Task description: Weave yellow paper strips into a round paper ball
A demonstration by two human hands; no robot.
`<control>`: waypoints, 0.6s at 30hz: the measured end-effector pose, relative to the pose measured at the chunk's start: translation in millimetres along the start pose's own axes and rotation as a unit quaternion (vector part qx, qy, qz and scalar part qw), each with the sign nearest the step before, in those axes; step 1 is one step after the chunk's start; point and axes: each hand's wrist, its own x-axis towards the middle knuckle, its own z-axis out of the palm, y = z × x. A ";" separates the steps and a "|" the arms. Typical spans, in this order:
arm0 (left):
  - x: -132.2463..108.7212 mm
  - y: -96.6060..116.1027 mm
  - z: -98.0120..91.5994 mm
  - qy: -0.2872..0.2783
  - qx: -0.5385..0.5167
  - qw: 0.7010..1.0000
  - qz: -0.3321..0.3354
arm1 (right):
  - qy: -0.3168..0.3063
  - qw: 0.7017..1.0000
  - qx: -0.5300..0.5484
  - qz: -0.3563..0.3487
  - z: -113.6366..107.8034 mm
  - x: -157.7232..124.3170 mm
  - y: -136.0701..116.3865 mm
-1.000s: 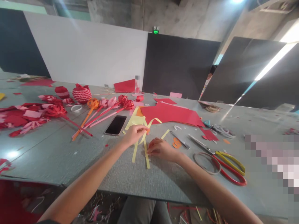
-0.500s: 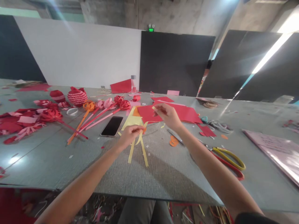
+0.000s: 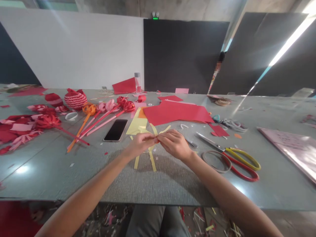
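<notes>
My left hand [image 3: 141, 143] and my right hand [image 3: 174, 143] meet over the near middle of the table, fingertips touching. Both are closed in a pinch on yellow paper strips [image 3: 152, 159] that fan out from between the fingers. Some strips hang toward me and others point away. The point where the strips come together is hidden by my fingers. Just beyond my left hand lies a sheet of yellow paper [image 3: 136, 126]. Close to my right hand are large red- and yellow-handled scissors [image 3: 223, 149] and a ring of tape [image 3: 217, 161].
Paper flowers on sticks [image 3: 106, 120] and a black phone [image 3: 116, 130] lie to the left. Red paper sheets [image 3: 176, 113] spread beyond my hands. A woven red-and-pink ball [image 3: 75, 99] and a bottle [image 3: 137, 83] stand farther back. A pink folder [image 3: 288, 151] lies at the right.
My right hand has come down and back toward me, from above the red paper to my left hand. Orange paper pieces near the scissors are now out of sight behind it. The view has tilted slightly.
</notes>
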 end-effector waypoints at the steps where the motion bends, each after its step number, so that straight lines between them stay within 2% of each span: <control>1: 0.2 -0.5 1.0 0.001 0.008 1.000 0.006 | 0.007 1.000 0.008 0.010 0.6 -0.7 0.2; 4: 1.0 -3.2 2.1 0.008 0.052 0.998 0.023 | 0.034 0.996 0.069 0.056 0.8 -1.4 -1.8; 6: 1.1 -6.1 2.1 0.016 0.123 0.991 0.048 | 0.037 0.985 0.137 0.103 1.6 -2.3 -4.2; 8: 0.5 -9.7 2.4 0.031 0.209 0.974 0.084 | 0.025 0.969 0.197 0.148 4.0 -3.8 -5.9; 11: -1.1 -14.4 3.8 0.042 0.299 0.945 0.125 | 0.012 0.957 0.221 0.190 8.8 -5.6 -6.7; 13: -2.5 -15.8 5.3 0.064 0.326 0.933 0.138 | 0.015 0.950 0.230 0.213 10.6 -5.7 -7.7; 16: -4.5 -15.3 7.8 0.127 0.349 0.916 0.155 | 0.031 0.931 0.262 0.253 10.3 -5.1 -11.0; 18: -5.5 -14.4 9.3 0.142 0.361 0.905 0.172 | 0.037 0.925 0.265 0.270 9.5 -5.0 -13.4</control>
